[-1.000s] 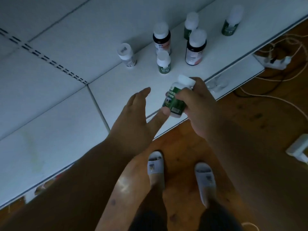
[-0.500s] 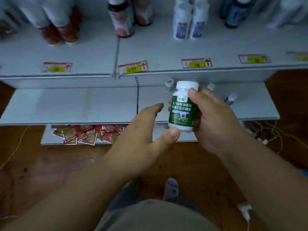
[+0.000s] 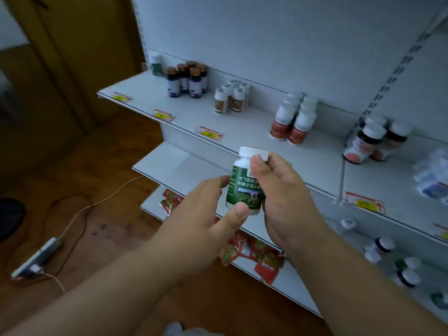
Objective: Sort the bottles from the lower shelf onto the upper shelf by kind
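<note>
I hold a white bottle with a green label (image 3: 243,187) upright in front of the shelves. My right hand (image 3: 283,197) grips it from the right, thumb at the cap. My left hand (image 3: 208,212) holds it from the left, thumb pressed to its base. The upper shelf (image 3: 244,132) carries grouped bottles: a lone green-label bottle (image 3: 155,64) at far left, dark brown-capped bottles (image 3: 188,80), small white bottles (image 3: 231,98), red-label white bottles (image 3: 294,120) and dark white-capped bottles (image 3: 375,139). Several loose bottles (image 3: 397,263) stand on the lower shelf (image 3: 184,166) at the right.
Red sachets (image 3: 252,253) lie on the bottom shelf below my hands. A power strip (image 3: 36,260) and its cables lie on the wooden floor at the left. Price tags (image 3: 209,133) line the upper shelf's edge. A blurred clear packet (image 3: 434,175) sits at the far right.
My view has swung up and left from the lower shelf to the upper one. The green-label bottle stayed in my right hand and my left hand closed onto its base.
</note>
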The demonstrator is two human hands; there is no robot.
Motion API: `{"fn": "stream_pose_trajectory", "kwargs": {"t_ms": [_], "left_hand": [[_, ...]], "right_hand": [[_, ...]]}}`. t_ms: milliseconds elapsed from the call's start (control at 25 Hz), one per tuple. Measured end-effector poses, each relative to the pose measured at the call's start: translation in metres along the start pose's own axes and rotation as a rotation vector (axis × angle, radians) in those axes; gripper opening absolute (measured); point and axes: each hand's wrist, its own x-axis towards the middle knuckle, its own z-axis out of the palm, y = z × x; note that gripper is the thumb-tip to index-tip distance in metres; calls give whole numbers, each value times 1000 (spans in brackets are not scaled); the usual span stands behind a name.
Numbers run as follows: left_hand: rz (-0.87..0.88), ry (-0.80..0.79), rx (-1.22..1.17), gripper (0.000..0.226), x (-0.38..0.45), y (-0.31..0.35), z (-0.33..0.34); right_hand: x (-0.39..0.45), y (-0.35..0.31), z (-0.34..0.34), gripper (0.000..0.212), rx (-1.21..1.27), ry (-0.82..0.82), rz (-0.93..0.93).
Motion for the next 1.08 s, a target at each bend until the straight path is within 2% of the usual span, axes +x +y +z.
{"fn": "stream_pose_trajectory", "kwargs": {"t_ms": [80, 200, 360, 520, 680, 800, 880, 1000, 1080], "left_hand": [[-27, 75, 46, 106, -3, -30, -54], [-69, 102, 99, 109, 1, -64, -119], [-121, 117, 68, 105, 30, -104, -167], [-139, 126, 59, 101, 86, -155, -200], [-186, 131, 106, 100, 146, -199, -247], [-223, 112, 140, 91, 188, -241, -286], [-205, 83, 157, 93, 217, -263, -306], [-110, -5, 185, 93, 283, -305, -337], [-38, -100, 218, 86, 336, -337, -355]], "right_hand": [[29, 7, 60, 32, -23, -43, -5], [65, 11, 122, 39, -72, -105, -8], [123, 21, 166, 45, -147, -132, -17], [205, 42, 194, 69, -215, -123, -30], [297, 50, 225, 80, -259, -142, -8], [365, 57, 253, 74, -279, -112, -9], [399, 62, 266, 60, -273, -67, -23], [457, 80, 283, 37, -313, 68, -67], [496, 96, 290, 34, -385, 195, -88]]}}
